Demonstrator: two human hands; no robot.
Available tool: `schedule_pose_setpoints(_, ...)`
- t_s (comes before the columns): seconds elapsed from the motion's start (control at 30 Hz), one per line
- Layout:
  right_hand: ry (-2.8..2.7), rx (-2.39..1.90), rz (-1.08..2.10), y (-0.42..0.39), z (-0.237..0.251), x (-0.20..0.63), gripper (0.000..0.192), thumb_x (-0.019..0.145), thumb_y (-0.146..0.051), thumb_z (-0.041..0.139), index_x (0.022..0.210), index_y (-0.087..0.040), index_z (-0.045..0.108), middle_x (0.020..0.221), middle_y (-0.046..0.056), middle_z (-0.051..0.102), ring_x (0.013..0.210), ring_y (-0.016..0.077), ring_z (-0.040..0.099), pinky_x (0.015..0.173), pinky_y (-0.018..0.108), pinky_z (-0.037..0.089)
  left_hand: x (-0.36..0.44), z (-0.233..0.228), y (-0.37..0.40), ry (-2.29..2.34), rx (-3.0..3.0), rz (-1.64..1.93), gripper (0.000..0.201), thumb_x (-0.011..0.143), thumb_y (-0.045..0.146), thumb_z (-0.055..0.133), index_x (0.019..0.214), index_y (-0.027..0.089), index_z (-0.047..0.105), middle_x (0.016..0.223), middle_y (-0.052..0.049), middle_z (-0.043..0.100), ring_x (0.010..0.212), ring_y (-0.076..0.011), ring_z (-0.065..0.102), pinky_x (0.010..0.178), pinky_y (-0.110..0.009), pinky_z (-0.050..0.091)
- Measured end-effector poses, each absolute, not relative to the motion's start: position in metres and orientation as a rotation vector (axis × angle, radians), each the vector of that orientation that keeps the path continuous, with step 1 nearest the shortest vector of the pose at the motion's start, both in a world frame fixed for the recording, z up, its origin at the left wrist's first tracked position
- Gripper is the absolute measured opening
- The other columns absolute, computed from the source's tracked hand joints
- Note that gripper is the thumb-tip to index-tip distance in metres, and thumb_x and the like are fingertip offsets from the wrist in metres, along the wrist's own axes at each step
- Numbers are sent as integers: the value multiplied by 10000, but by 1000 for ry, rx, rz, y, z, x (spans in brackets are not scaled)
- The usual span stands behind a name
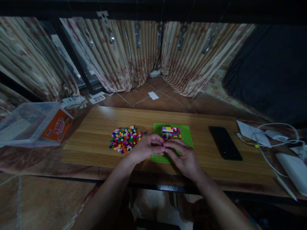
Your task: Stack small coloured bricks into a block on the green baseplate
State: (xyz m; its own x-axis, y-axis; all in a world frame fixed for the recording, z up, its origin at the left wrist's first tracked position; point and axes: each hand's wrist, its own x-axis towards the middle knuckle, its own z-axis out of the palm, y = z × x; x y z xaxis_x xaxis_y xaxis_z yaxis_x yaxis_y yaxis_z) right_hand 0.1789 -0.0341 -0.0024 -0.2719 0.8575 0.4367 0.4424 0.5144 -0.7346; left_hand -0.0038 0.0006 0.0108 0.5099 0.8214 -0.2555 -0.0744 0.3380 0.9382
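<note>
A tiny pink toy brick [164,146] shows between the fingertips of both hands, over the lower part of a green studded baseplate [185,134]. My left hand [148,147] is closed, its thumb and fingertips meeting at this brick from the left. From the right, my right hand [183,156] pinches it with thumb and forefinger. Just beyond the fingers, a block of multicoloured bricks [171,131] stands on the baseplate, its near side partly hidden by the hands. Left of my left hand lies a loose pile of small coloured bricks [124,139].
A wooden board [96,127] carries all of this, with a black phone [225,142] at its right. White cables [263,156] and a white box-shaped device [291,171] lie farther right. A clear plastic bin [31,124] with an orange label stands at the left.
</note>
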Motion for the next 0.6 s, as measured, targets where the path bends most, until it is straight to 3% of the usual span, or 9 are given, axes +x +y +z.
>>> schedule_pose_setpoints(0.17,-1902,-1145,558,-33,-2,187,177,908,-293,564,1004,-290,713,994,41,689,922,191,659,802,344,549,-1,8,1,861,1115,671,312,694,341,769,882,131,636,726,-5,657,625,-96,609,629,-234,488)
schedule_pose_setpoints(0.33,-1718,-1389,434,-25,-4,207,161,865,-340,601,877,-244,730,919,53,693,826,197,665,753,349,546,-2,2,5,1003,1192,748,182,741,287,702,834,139,654,700,11,640,604,-90,585,607,-221,480)
schedule_pose_setpoints(0.6,-1579,-1504,688,-28,-13,204,143,800,-329,633,839,-229,727,841,31,740,732,196,688,679,330,538,-2,-5,10,1083,1254,774,118,763,247,652,817,143,652,696,16,625,608,-99,581,607,-224,468)
